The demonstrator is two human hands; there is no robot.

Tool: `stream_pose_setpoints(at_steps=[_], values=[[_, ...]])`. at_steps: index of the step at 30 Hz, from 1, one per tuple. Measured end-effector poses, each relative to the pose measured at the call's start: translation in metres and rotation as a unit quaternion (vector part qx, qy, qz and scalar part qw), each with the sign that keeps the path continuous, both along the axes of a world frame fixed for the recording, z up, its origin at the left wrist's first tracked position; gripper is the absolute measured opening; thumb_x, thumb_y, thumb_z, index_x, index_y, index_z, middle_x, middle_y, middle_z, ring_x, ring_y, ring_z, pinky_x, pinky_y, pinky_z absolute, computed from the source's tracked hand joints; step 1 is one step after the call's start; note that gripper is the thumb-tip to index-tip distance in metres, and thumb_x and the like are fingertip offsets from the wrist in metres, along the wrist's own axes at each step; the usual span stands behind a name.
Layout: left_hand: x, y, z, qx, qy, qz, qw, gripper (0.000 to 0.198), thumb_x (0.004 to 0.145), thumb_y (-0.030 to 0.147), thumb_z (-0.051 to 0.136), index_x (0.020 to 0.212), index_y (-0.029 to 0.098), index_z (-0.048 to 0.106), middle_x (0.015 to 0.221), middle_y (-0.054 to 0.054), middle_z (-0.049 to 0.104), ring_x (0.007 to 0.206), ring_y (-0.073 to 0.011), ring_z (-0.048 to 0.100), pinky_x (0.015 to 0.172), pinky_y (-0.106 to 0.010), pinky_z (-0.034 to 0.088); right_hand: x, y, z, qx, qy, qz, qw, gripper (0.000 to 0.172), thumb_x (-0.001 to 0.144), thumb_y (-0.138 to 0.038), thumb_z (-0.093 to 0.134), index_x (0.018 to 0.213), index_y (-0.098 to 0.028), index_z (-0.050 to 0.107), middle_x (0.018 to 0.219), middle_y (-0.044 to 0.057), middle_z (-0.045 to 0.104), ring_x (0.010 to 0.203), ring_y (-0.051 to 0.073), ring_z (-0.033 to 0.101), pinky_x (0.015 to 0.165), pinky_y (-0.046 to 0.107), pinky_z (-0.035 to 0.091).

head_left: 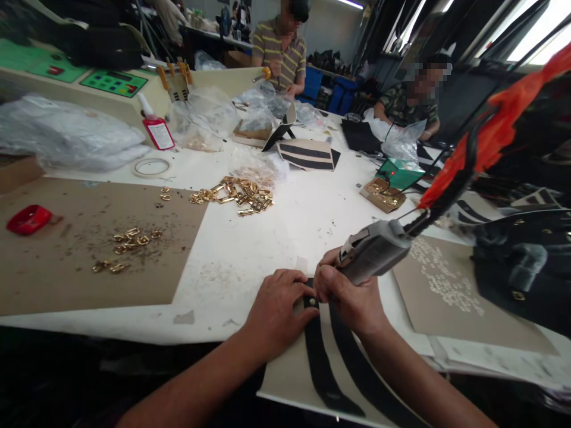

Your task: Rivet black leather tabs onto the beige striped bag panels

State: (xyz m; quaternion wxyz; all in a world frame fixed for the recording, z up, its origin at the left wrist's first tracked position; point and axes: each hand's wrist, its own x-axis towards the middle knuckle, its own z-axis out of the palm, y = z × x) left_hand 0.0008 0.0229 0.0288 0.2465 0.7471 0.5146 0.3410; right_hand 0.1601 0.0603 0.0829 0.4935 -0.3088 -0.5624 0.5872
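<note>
Across the middle of the scene stretches the white worktop (292, 223), the largest thing in view and broad enough for loose parts to lie around the work. At its near left corner is a brown sheet (134, 288), perhaps laid there so that the gold fittings (134, 241) on it show up and stay together; a smaller sheet (491, 333) along the right of the near edge carries scattered pale pieces (446, 282), likely for the same reason. Between the sheets, a beige panel with black bands (332, 356) hangs over the near edge, its far end on the worktop, which would give that end firm backing. The right hand (354, 303) is wrapped around a grey corded tool (375, 249), tilted over the far end of the panel; its tip is hidden by the fingers. The left hand (281, 309) rests on the panel just beside it, seemingly to steady it, thumb and forefinger on either side of a black band; whether they pinch it I cannot tell. Smallest of all, a round stud (312, 302) shows on that band between the two fingertips, where it remains visible.
</note>
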Motion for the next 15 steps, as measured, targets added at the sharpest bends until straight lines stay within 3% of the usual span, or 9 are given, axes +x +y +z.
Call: stream_pose_setpoints(at_steps=[7,15], values=[[-0.0007,0.0017,-0.001,-0.002,-0.002,-0.008,1.0,0.02,0.081,0.028,0.085,0.098,0.029,0.074,0.121,-0.001,0.067,0.118,-0.0256,0.057,0.097,-0.045,0.043,0.0,0.0032,-0.012,0.007,0.008,0.002,1.0,0.019,0.094,-0.032,0.073,0.092,-0.018,0.059,0.068,-0.002,0.058,0.055,0.012,0.054,0.056,0.028,0.045],[-0.0013,0.0019,-0.003,0.006,-0.011,-0.007,1.0,0.016,0.087,0.034,0.08,0.1,0.027,0.073,0.122,-0.002,0.067,0.118,-0.0256,0.057,0.098,-0.045,0.042,0.0004,0.0007,-0.0093,0.028,-0.038,0.01,0.999,0.026,0.096,-0.035,0.069,0.081,-0.017,0.058,0.065,-0.001,0.057,0.056,0.012,0.054,0.056,0.027,0.044]])
